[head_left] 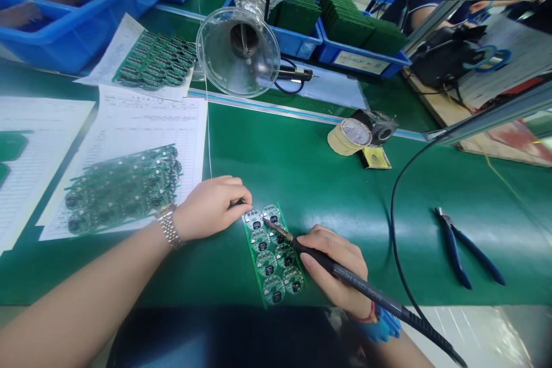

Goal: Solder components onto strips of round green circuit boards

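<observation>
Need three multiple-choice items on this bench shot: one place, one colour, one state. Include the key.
1. Where do the side cutters lie?
A) on the paper sheets
B) on the green mat, right of the circuit board panel
C) in a blue bin
2. What colour are their handles?
A) red
B) yellow
C) blue
3. What is the right hand doing?
A) gripping the soldering iron, tip at the panel
B) resting flat on the mat
C) holding the cutters

Key: 1 B, they lie on the mat beside the panel; 2 C, both grips show blue; 3 A, the fingers wrap the iron's handle.
</observation>
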The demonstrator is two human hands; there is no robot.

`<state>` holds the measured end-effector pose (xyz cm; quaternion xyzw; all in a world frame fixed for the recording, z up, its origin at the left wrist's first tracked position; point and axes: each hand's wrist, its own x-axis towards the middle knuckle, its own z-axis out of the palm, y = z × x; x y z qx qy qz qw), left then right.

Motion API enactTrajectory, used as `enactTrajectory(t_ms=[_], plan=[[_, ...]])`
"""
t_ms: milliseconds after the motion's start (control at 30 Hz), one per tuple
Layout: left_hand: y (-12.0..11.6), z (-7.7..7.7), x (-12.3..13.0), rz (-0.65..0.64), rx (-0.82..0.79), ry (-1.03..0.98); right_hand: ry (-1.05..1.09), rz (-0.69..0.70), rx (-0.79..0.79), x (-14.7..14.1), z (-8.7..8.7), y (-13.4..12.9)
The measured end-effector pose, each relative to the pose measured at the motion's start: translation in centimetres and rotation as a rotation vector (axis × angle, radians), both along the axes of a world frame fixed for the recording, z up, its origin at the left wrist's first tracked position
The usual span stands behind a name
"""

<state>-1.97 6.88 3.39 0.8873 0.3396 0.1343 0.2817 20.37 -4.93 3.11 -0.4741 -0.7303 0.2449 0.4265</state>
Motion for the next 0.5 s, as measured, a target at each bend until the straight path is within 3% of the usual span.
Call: enactTrajectory(t_ms=[500], plan=[[-0.06, -0.01, 0.30, -0.017, 0.002, 0.036, 0.012, 0.014, 0.015, 0.02, -0.01, 0.06]])
